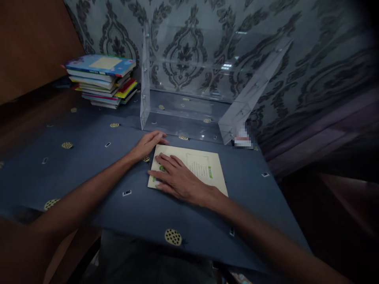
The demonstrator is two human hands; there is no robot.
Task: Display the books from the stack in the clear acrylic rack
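Observation:
A cream-coloured book (217, 173) with green marks and small printed text lies flat on the blue patterned cloth. My right hand (180, 179) rests palm down across its left part, fingers spread. At the book's far left corner is my left hand (151, 144), its fingers stretched out over the cloth and close to the book's edge. Part of the left hand's fingers is hidden from view. Just beyond the book stands a clear plastic rack (145, 79) with slanted side panels and transparent shelves.
A stack of books (100, 81) with a blue cover on top stands at the back left. The table (89, 157) ends at the right, near a blurred white item (243, 138). Patterned wallpaper (183, 47) rises behind the rack.

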